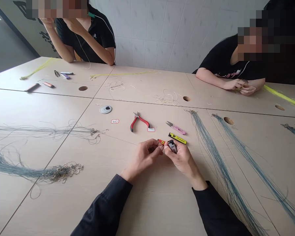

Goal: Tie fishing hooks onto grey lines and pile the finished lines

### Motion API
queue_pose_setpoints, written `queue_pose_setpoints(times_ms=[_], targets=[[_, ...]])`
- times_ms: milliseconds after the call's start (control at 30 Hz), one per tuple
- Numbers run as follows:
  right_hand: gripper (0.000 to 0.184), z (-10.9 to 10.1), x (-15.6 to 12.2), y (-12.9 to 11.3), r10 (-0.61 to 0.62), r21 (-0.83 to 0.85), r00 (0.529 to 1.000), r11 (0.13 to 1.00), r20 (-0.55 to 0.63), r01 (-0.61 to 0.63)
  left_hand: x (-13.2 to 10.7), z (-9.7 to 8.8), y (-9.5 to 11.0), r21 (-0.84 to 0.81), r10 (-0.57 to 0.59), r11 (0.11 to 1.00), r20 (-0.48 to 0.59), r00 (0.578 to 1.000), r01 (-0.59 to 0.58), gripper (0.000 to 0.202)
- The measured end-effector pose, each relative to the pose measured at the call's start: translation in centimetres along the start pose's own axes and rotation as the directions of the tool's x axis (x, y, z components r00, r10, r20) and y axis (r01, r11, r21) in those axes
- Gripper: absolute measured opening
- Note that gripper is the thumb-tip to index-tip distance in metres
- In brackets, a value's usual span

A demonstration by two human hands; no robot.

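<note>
Lighter (172,146), black and silver, is gripped in the curled right hand (183,160) above a pale wooden surface (147,203); clock directions are read from it. The left hand (147,152) is held just beside it, thumb pressed to fingers, apparently pinching a fine strand (120,139) that is led in from a loose bunch (94,131) at 9 o'clock. A small red-and-yellow object (161,142) shows at the left fingertips – whether it is held cannot be told.

Lower, between 8 and 9, a thick bundle (19,168) is laid out, its end heaped with metal hooks (64,172). Two more bundles (212,152) are stretched from about 1 to 4 o'clock. Many strands thus seem to have been hooked and gathered, with one in hand – which bundles are finished is unclear.

Red-handled pliers (139,122) are set down at 10 o'clock, pink snips (177,128) near 12. Co-workers (100,36) are seated at 11 and 1.
</note>
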State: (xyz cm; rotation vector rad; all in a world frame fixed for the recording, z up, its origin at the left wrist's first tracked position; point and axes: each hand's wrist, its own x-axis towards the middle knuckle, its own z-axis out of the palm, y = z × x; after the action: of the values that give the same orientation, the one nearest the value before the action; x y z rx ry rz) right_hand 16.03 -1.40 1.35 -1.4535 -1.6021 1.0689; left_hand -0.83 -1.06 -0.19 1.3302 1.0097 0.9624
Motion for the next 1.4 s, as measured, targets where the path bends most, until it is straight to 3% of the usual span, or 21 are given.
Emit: queue_pose_setpoints(times_ms=[167, 500, 900, 1400], targets=[[0.023, -0.12, 0.08, 0.03, -0.049, 0.004, 0.998, 0.999, -0.025, 0.049, -0.04, -0.09, 0.54, -0.016, -0.03, 0.999, -0.021, 0.999, 0.03, 0.028], [0.025, -0.03, 0.0, 0.11, 0.023, 0.026, 0.999, 0.999, 0.025, -0.024, 0.08, 0.01, 0.03, -0.038, -0.008, 0.999, 0.006, 1.0, 0.008, 0.026], [0.028, -0.11, 0.03, 0.62, 0.024, -0.013, 0.997, 1.0, 0.066, -0.024, 0.14, -0.04, 0.13, 0.085, 0.006, 0.996, 0.002, 1.0, -0.006, 0.017], [0.027, -0.18, -0.06, 0.33, 0.03, 0.056, 0.997, 0.998, 0.071, -0.034, 0.12, 0.06, 0.12, -0.05, 0.017, 0.999, 0.044, 0.999, -0.015, 0.023]])
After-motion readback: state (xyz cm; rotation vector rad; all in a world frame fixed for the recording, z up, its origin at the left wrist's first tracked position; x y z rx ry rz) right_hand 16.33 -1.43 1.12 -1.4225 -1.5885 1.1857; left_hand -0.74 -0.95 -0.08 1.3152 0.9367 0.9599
